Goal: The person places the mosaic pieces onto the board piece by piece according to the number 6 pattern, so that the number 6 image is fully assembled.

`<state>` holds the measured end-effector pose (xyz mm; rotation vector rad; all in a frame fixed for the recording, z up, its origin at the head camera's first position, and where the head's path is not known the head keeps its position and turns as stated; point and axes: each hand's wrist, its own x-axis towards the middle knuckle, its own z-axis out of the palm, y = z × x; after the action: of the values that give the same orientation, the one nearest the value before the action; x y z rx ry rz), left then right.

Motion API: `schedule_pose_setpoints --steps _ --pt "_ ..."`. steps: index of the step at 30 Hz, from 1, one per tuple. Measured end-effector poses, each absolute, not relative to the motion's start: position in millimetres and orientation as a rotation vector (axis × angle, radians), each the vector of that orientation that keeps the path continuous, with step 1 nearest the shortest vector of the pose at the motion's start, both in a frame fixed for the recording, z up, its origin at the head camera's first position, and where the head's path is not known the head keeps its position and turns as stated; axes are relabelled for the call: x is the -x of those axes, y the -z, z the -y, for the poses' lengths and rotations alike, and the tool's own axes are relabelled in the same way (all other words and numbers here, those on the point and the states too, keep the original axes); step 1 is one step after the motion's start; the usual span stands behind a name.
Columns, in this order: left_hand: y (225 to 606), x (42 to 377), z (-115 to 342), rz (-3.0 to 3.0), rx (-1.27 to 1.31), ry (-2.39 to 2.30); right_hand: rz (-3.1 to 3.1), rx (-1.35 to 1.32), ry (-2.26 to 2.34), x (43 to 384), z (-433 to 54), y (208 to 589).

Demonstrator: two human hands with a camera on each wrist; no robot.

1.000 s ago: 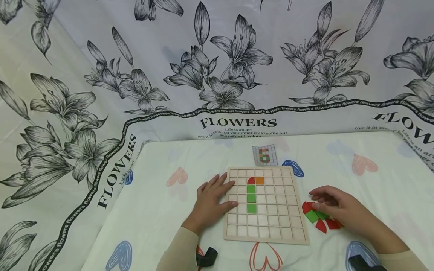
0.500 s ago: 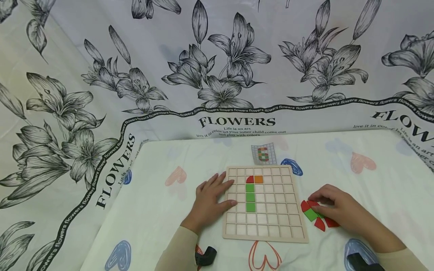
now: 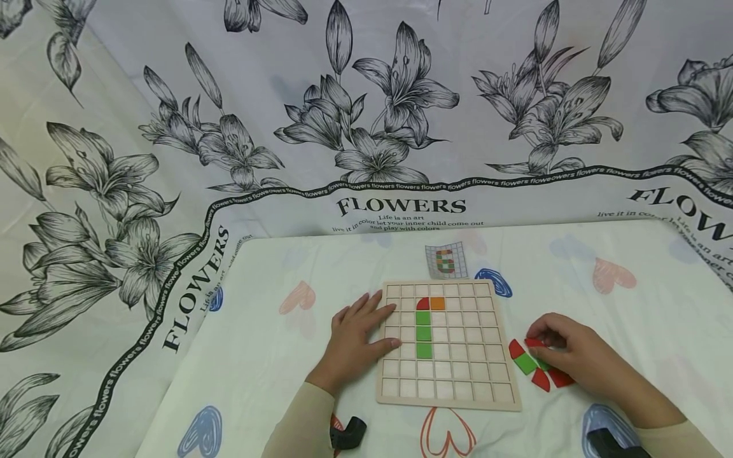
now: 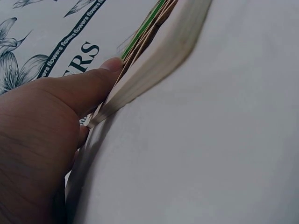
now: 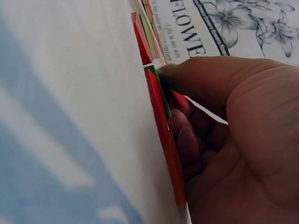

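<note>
My left hand (image 3: 355, 343) rests on the left edge of the wooden grid board (image 3: 449, 404), its fingers spread and thumb over the rim. In the left wrist view the thumb (image 4: 112, 65) touches the board's edge. To the right of the board, my right hand (image 3: 584, 359) pinches a red tile (image 3: 535, 342) between thumb and fingers; the fingers partly hide it. Beneath and beside that hand lie loose tiles, among them a green square (image 3: 524, 364) and a red rounded tile (image 3: 541, 380). The right wrist view shows an orange tile (image 5: 175, 172) below the fingers.
On the board, a red rounded tile (image 3: 423, 304) and an orange square (image 3: 438, 303) sit side by side above a column of green squares (image 3: 423, 333). A small gridded pattern card (image 3: 446, 261) lies behind the board. The tablecloth (image 3: 321, 261) has printed hearts.
The right hand's thumb and fingers have closed on a red tile in the pile and drawn it slightly right, apart from the red tile beside it. The left hand stays on the board.
</note>
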<state>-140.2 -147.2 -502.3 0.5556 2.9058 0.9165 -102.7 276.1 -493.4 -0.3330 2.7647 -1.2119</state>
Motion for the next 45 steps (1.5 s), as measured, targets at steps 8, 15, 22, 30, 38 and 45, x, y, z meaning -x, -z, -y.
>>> schedule_pose_setpoints --steps 8,15,22,30,38,45 --pt "503.1 140.3 148.5 -2.91 -0.547 -0.909 -2.782 0.317 1.234 103.4 -275.8 493.6" --pt "502.6 139.4 149.4 -2.913 -0.546 -0.909 -2.785 0.29 1.247 103.5 -275.2 493.2" --pt "502.3 138.6 149.5 -2.917 -0.531 -0.9 -2.816 0.281 1.288 102.6 -273.5 488.9" --pt "501.9 138.0 150.6 -2.912 -0.531 -0.908 -2.729 0.207 1.402 101.6 -271.7 485.3" --pt "503.0 139.4 150.7 -2.907 -0.543 -0.912 -2.713 0.289 1.476 102.0 -270.1 477.2" --pt "505.9 141.6 150.3 -2.908 -0.557 -0.899 -2.691 0.267 1.46 99.4 -265.6 475.3"
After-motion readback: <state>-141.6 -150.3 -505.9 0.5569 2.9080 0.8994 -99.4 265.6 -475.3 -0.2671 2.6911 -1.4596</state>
